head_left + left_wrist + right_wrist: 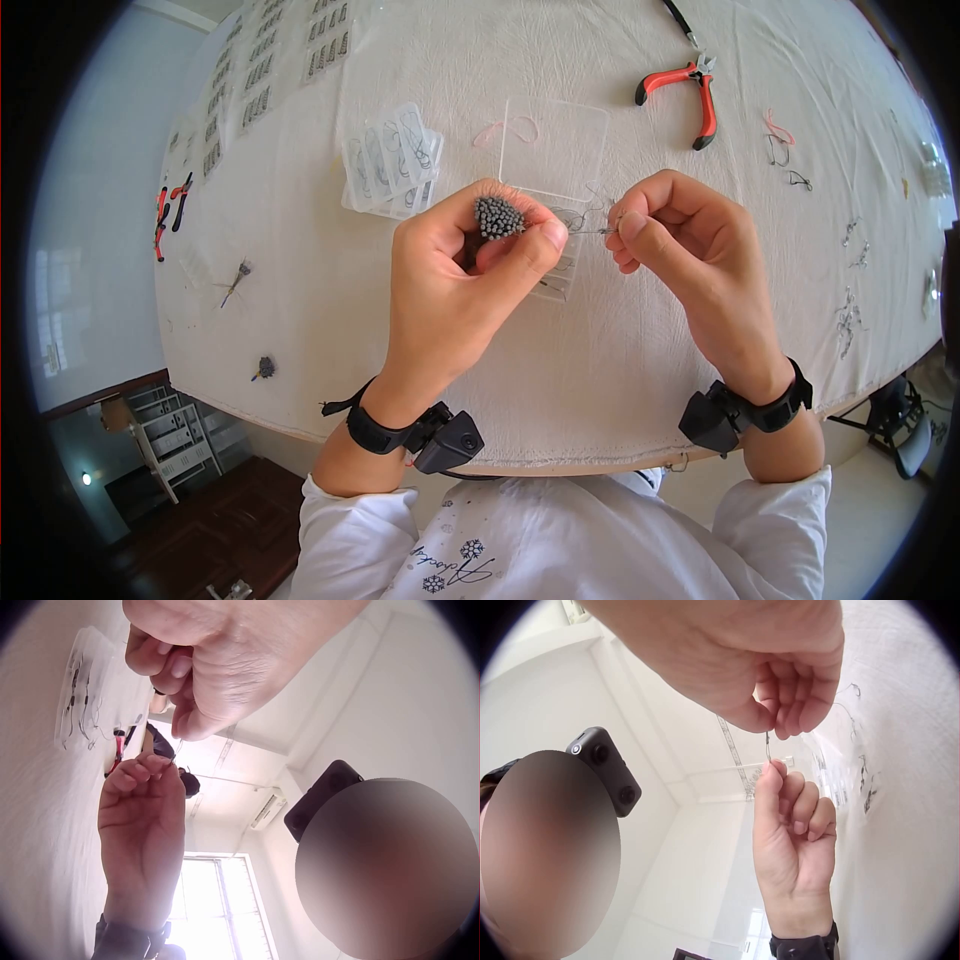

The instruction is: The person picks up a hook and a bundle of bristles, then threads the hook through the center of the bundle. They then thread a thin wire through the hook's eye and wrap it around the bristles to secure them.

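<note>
1. Head cam: left hand (455, 270) is fisted round a bundle of thin grey rods (497, 216), held above the white tablecloth (300, 300). Right hand (680, 245) pinches a fine wire piece (606, 230) beside it.
2. Left wrist cam: right hand's fingertips (154, 761) are pinched tight.
3. Right wrist cam: wire hangs between both hands. I'd keep the bundle steady and feed slowly.

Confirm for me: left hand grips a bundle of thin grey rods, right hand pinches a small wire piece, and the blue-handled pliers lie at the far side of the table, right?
One detail is off: the pliers have red handles, not blue, as the head view shows. The rest stands: the left hand grips the bundle of thin grey rods, and the right hand pinches a small wire piece.
</note>
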Demonstrator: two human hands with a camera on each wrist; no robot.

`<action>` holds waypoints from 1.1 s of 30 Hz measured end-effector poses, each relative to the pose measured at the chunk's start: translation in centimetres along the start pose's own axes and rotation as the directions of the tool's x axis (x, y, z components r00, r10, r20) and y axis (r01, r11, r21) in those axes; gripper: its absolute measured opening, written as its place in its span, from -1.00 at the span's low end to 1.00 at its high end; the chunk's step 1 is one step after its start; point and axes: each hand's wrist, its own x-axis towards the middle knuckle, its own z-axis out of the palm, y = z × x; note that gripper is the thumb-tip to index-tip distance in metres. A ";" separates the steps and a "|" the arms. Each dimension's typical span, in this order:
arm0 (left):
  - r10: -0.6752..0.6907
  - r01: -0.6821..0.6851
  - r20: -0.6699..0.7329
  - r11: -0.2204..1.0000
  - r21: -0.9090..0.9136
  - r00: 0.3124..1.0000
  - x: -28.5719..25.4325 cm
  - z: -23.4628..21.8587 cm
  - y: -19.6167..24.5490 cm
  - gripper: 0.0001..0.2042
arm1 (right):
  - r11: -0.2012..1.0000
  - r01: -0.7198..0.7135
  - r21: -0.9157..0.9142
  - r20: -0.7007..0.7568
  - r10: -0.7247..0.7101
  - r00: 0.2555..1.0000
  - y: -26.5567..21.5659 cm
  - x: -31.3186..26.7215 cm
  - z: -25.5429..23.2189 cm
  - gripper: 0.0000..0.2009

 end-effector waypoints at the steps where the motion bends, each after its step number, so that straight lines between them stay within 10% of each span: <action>1: 0.000 0.000 0.001 1.000 -0.001 1.000 0.0 0.0 -0.1 -0.89 | 1.000 0.002 -0.002 0.000 -0.002 1.000 0.0 0.0 0.0 -0.92; 33: 0.025 -0.025 -0.002 0.996 0.081 1.000 0.1 0.1 -0.1 -0.91 | 0.998 0.002 -0.066 -0.019 -0.003 1.000 -0.1 -0.1 0.0 -0.89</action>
